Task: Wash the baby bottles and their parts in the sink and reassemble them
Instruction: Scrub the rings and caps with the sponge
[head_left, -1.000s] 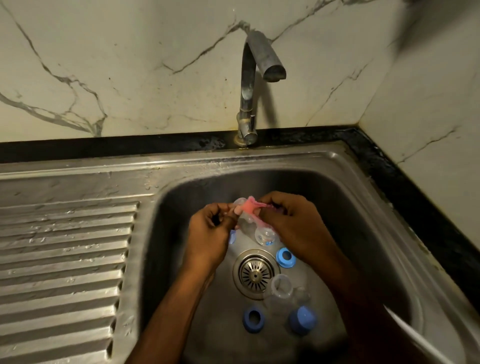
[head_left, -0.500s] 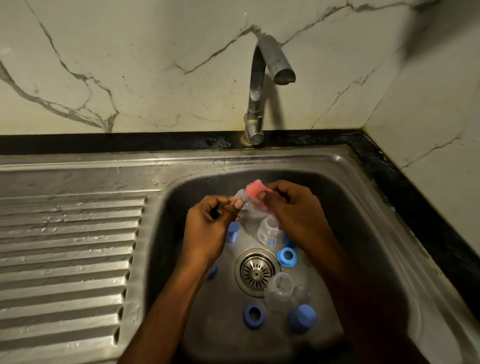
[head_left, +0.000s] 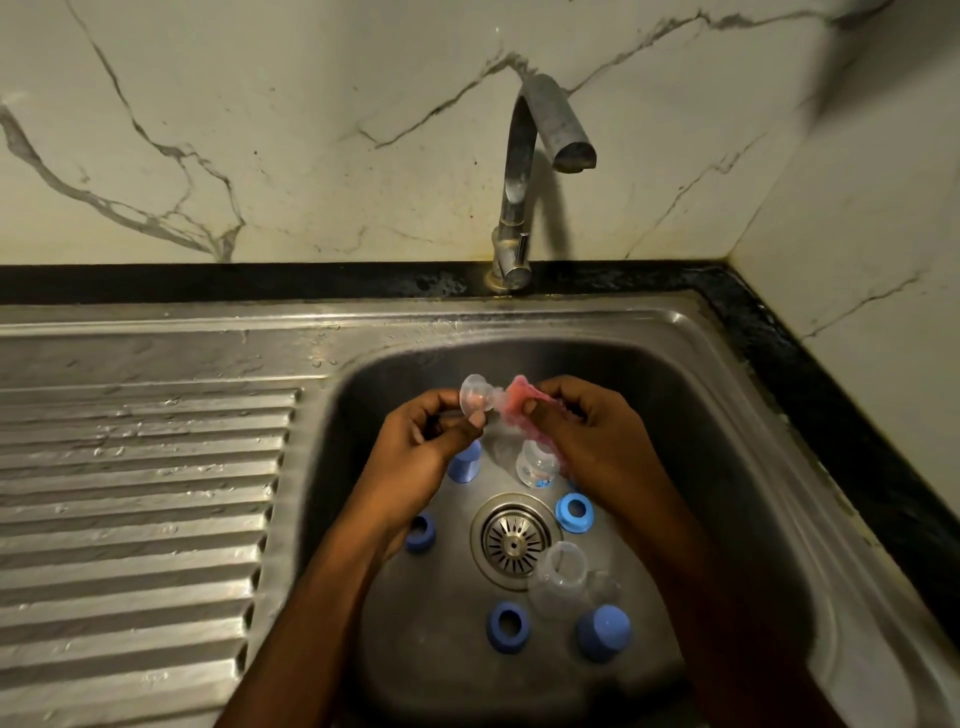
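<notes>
Hands met above a stainless-steel sink, seen from over the person's own forearms. The left hand pinched one clear, soft-looking teat between the thumb and curled fingers, with its round flange facing the basin's far-left corner. The right hand had its fingers curled round one crumpled pink cloth, which touched the teat's narrow end. Both things were held above the basin floor, close to the far wall.

Five blue plastic pieces lay on the basin floor. Three were rings with a round hole. The first ring sat beside the left wrist, and the second ring sat just right of the drain. The third ring lay toward the near edge. Two were closed caps. The first cap was half hidden under the left hand, and the domed cap lay near the third ring.

Two clear bottles were in the basin. The small bottle stood below the right hand's fingers. The second bottle lay tilted at the drain's near rim. A faint clear piece beside it was too hard to make out.

One round, slotted metal strainer marked the middle of the floor. A ribbed steel draining board, beaded with drops, ran along the sink's left side. One curved metal tap rose from the far edge, against a white marble wall with grey veins.
</notes>
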